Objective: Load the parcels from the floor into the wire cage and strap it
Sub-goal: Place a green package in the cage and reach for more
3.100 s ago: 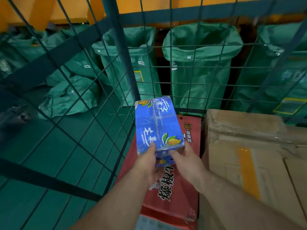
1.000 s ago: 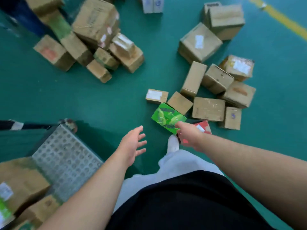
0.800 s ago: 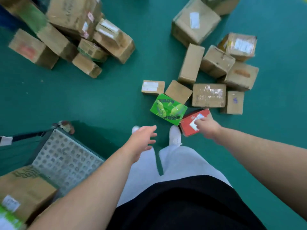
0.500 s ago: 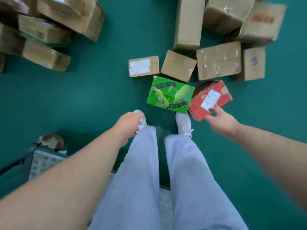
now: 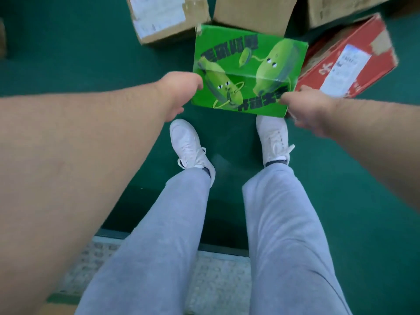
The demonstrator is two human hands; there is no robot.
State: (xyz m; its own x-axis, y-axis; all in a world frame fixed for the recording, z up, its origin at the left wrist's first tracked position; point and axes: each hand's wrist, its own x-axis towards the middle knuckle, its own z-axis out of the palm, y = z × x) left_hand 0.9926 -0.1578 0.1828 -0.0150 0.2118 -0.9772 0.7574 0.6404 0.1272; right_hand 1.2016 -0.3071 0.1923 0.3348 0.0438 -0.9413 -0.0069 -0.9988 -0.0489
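Observation:
A bright green box (image 5: 247, 67) with cartoon cucumber figures lies on the green floor just ahead of my white shoes. My left hand (image 5: 179, 92) grips its left edge, fingers tucked under and out of sight. My right hand (image 5: 304, 108) grips its near right corner, thumb on the top face. The image is blurred by motion. A red box (image 5: 350, 62) with a white label lies touching the green box on the right. The perforated metal base of the wire cage (image 5: 218, 280) shows behind my legs at the bottom.
Brown cardboard parcels lie just beyond the green box: one with a white label (image 5: 166, 17) at upper left, another (image 5: 254, 12) in the middle, a third (image 5: 341, 7) at upper right. Bare green floor (image 5: 68, 53) stretches to the left.
I have bent lower toward the floor. Both hands moved forward from open air and took hold of the green box at its left edge and right corner.

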